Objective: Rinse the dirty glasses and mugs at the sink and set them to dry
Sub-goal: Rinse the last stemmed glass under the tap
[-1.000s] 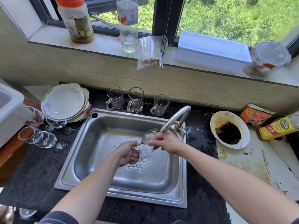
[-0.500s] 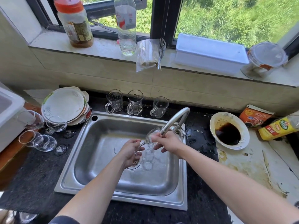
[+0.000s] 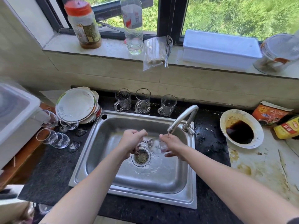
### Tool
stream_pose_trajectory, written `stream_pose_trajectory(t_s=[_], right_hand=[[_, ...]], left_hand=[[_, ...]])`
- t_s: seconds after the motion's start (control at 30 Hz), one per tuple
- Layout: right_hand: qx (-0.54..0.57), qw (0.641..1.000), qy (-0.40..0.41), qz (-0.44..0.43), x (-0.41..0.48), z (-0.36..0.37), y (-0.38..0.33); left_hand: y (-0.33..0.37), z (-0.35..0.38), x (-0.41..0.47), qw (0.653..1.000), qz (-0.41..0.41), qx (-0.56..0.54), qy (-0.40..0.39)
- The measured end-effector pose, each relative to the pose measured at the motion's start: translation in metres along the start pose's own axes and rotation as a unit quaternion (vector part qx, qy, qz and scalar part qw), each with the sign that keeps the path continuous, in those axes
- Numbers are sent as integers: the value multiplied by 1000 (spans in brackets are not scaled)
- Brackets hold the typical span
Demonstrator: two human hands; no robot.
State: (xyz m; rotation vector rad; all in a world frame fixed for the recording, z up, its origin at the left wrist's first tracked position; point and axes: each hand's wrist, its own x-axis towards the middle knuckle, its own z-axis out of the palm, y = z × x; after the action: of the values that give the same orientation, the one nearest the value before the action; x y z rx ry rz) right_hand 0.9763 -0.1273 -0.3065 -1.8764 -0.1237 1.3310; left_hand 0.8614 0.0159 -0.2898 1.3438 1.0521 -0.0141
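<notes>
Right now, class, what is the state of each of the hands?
Left hand: closed, gripping the glass by its stem.
Right hand: closed, holding the glass by its bowl.

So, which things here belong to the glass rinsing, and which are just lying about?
In use: clear stemmed glass in left hand and right hand; curved steel tap; steel sink; three clear handled mugs; stemmed glasses left of sink.
Lying about: stacked white plates; white bowl of dark sauce; orange-lidded jar; clear plastic bottle.

clear stemmed glass (image 3: pixel 158 147), sideways over sink (image 3: pixel 145 197)
</notes>
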Motion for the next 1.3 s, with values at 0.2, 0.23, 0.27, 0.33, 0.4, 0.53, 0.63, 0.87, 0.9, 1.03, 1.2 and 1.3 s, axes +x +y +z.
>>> stream_pose_trajectory(t_s=[0.2, 0.23, 0.27, 0.33, 0.4, 0.53, 0.63, 0.87, 0.9, 1.03, 1.2, 1.3], right_hand=[[205, 975, -70, 43, -2, 9, -9], [207, 976, -70, 18, -2, 9, -11], [186, 980, -65, -14, -3, 7, -12], [103, 991, -34, -76, -5, 3, -14], [36, 992, 20, -123, -9, 0, -15], [-11, 978, 87, -189, -9, -6, -9], [-54, 974, 97, -200, -9, -15, -6], [-75, 972, 78, -207, -7, -25, -4], [-70, 973, 76, -206, -6, -25, -4], [-112, 973, 72, -188, -3, -27, -4], [-163, 969, 126, -134, -2, -28, -4], [-146, 976, 142, -71, -2, -27, -4]], left_hand=[[7, -13, -4, 998, -51, -32, 24], [0, -15, 0, 996, -72, -51, 25], [-8, -15, 3, 993, -92, -70, 22], [-25, -7, 10, 987, -125, -98, 11], [-39, 7, 19, 984, -142, -106, 6], [-55, 38, 35, 979, -157, -131, -16], [-57, 51, 39, 972, -175, -150, -36], [-56, 54, 34, 969, -197, -92, -120], [-56, 54, 33, 968, -201, -81, -128], [-57, 52, 26, 961, -220, -57, -160], [-62, 50, 18, 944, -250, -119, -179], [-60, 42, 16, 944, -225, -167, -176]])
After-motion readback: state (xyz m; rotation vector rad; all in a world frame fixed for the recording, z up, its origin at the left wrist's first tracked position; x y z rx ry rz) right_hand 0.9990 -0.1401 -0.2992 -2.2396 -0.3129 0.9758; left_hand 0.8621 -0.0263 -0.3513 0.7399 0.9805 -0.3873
